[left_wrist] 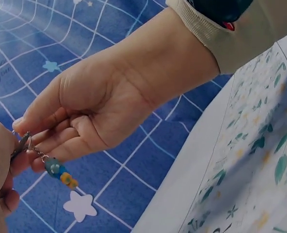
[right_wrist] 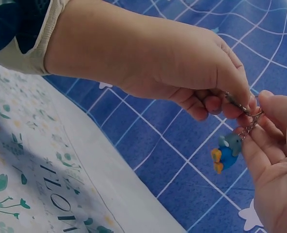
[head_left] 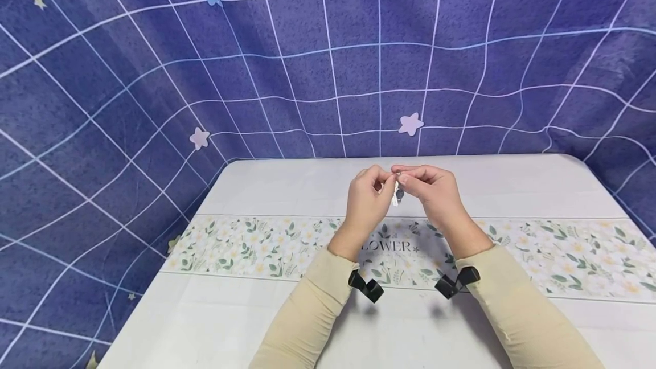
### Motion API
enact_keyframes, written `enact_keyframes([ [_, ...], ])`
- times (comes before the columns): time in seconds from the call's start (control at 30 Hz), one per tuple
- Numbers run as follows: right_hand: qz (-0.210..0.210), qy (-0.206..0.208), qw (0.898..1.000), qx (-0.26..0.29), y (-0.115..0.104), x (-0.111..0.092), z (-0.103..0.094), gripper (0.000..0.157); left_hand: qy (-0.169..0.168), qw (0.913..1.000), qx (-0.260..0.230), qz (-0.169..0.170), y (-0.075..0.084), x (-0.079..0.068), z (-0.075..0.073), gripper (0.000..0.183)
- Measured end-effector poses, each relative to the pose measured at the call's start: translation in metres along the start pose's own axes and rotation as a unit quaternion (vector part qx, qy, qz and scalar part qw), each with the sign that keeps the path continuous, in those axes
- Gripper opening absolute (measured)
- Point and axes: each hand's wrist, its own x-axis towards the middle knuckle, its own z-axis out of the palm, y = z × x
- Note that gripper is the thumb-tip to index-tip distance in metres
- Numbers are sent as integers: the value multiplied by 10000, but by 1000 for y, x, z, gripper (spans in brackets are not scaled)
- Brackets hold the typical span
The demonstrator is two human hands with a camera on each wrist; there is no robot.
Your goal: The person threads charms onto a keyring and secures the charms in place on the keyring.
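Pinching key ring (right_wrist: 257, 114), both with fingers curled: left hand (head_left: 366, 198) at nine o'clock, right hand (head_left: 435, 191) at three; charm (right_wrist: 226, 151) is hanging toward six

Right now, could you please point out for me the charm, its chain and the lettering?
Charm (right_wrist: 227, 154), right wrist view, on its blue body.
Chain (right_wrist: 250, 125), right wrist view, on its middle links.
Lettering (head_left: 386, 246), head view, on its middle letters.

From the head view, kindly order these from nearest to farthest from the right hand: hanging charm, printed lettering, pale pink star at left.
1. Hanging charm, just beside the right hand.
2. Printed lettering, lower, on the table.
3. Pale pink star, far left on the curtain.
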Motion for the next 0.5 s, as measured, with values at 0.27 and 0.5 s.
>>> enact_keyframes([
  [0.27,125,-160,9994,-273,1,1,-5,13,-224,9978,-489,-399,-3,0,0,12],
  [0.5,-71,-669,9954,-676,-3,2,-11,32,-492,9787,-1554,-1251,-3,4,-3,10],
])
